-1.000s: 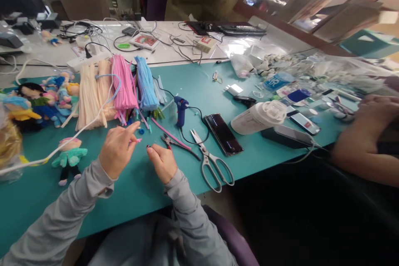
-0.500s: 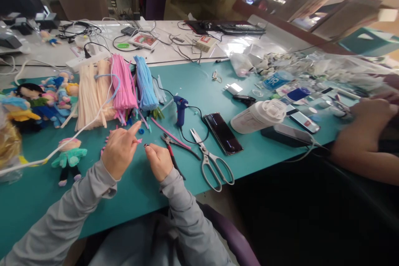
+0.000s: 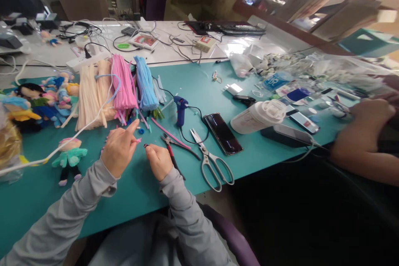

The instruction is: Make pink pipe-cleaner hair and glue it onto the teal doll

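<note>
Right hand [image 3: 159, 162]: closed, thumb pressed to curled fingers; a small dark spot [image 3: 145, 145] shows at the tip, and I can't tell from here whether it's something held.
Left hand [image 3: 117, 152]: gripping a pink piece [image 3: 138, 141], index finger stretched out above it.
Pink piece: over the near part of the desk [image 3: 134, 208], poking towards the right hand but apart from it; more pink shows behind the knuckles, maybe the same piece.
Work in the hands: partway, I'd judge; nothing visible is joined to that tip, though the fingers hide most of it.
Lone doll [image 3: 69, 156]: lying beside the left sleeve, looks finished.
Tools: scissors [image 3: 205, 153], pliers [image 3: 172, 156] and glue gun [image 3: 180, 112], all unheld, on the right-hand side.
Loose stem [image 3: 168, 134]: pink, by the pliers, apparently unused.
Bundles: beige stems [image 3: 93, 95], pink stems [image 3: 124, 87] and blue stems [image 3: 146, 85], plenty left.
Doll heap [image 3: 43, 99]: far left; these seem done.
</note>
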